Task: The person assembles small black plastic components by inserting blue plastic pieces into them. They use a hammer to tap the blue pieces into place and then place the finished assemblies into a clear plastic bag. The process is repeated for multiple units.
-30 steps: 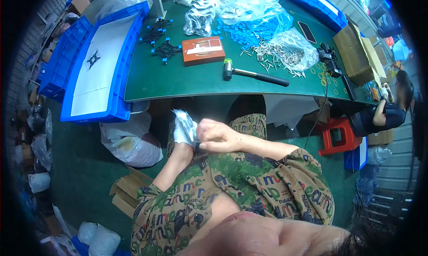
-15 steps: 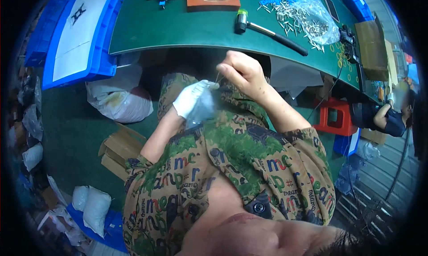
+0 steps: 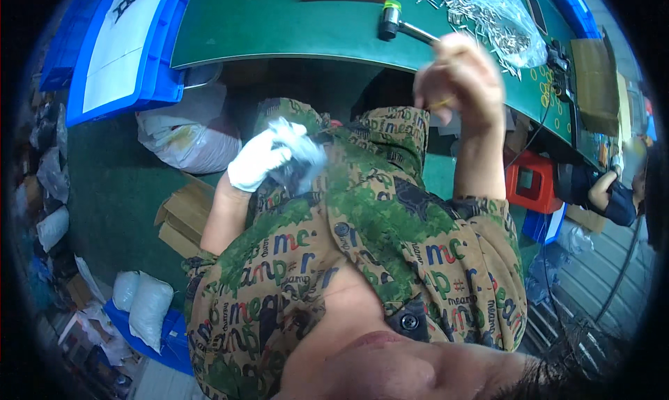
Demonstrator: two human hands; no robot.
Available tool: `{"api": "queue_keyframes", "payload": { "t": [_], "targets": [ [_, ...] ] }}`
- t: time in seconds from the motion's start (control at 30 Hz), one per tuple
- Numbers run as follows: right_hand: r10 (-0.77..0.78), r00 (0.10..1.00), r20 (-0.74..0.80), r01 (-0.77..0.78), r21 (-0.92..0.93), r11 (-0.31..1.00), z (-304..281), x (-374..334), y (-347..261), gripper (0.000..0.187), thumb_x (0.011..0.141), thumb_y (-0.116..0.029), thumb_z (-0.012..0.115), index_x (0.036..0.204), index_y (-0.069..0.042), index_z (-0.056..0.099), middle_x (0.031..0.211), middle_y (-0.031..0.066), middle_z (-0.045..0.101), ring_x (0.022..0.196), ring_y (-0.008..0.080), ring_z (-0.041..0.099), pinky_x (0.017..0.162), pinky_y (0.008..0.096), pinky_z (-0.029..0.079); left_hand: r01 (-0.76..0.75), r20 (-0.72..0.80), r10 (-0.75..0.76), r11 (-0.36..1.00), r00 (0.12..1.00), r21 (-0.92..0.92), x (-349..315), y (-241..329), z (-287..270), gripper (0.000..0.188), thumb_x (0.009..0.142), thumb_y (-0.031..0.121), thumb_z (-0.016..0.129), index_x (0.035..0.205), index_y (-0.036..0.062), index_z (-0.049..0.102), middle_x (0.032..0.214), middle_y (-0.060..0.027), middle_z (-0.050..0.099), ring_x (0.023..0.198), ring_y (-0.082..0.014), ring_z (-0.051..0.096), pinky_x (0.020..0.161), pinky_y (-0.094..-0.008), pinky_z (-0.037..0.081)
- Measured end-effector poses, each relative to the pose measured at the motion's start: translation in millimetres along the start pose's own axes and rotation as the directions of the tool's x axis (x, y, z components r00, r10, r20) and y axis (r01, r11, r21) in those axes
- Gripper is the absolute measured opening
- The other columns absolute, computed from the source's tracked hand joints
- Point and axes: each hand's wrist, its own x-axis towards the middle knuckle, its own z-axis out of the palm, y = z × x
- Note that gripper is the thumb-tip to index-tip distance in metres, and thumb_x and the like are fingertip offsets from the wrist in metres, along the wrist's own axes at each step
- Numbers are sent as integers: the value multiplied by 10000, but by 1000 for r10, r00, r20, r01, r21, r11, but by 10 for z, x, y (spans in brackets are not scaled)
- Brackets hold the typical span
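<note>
From where I stand, a blue crate [image 3: 162, 48] sits far left, beside the green bench [image 3: 279, 37]. Its white sheet [image 3: 104, 69] probably guards what lies there: a thin, black, X-shaped frame [image 3: 124, 7]. Below, a bulging pale sack [image 3: 187, 136] slumps on the floor.

The left hand [image 3: 256, 163], in a white knit-looking glove, is clamped on a bag [image 3: 304, 162] of crinkled, shiny film, held over the lap, perhaps to keep it near the body. Something dark shows through; I can't tell what.

On the bench, the hammer [image 3: 389, 28] has a stubby black-and-green head. The right hand [image 3: 465, 76], bare and blurred, is raised at the bench edge, fingers curled and seemingly pinching a thin yellow band [image 3: 439, 104].

Beyond, slim metal pins [image 3: 461, 13] spill by clear plastic, and yellow rings [image 3: 547, 97] lie scattered, likely for easy picking.
</note>
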Motion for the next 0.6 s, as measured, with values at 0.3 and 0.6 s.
{"api": "queue_keyframes", "payload": {
  "t": [0.3,0.6],
  "targets": [
    [336,907,255,133,-929,347,372,-96,1267,494,933,-145,640,1408,-83,519,1173,221,691,966,393,703,906,486,546,-182,-169,166,980,972,-86,203,324,122,554,870,44,723,1392,-15,548,1350,-116,604,1258,-245,579,1102,-407,459],
    [234,970,59,-4,-965,261,497,-126,1231,548,859,-109,686,1379,-80,519,1121,199,674,1105,409,641,933,479,538,-143,-89,116,888,989,-437,498,497,375,589,955,113,595,1509,-19,445,1501,-159,523,1357,-262,528,1141,-396,426]
  ]
}}
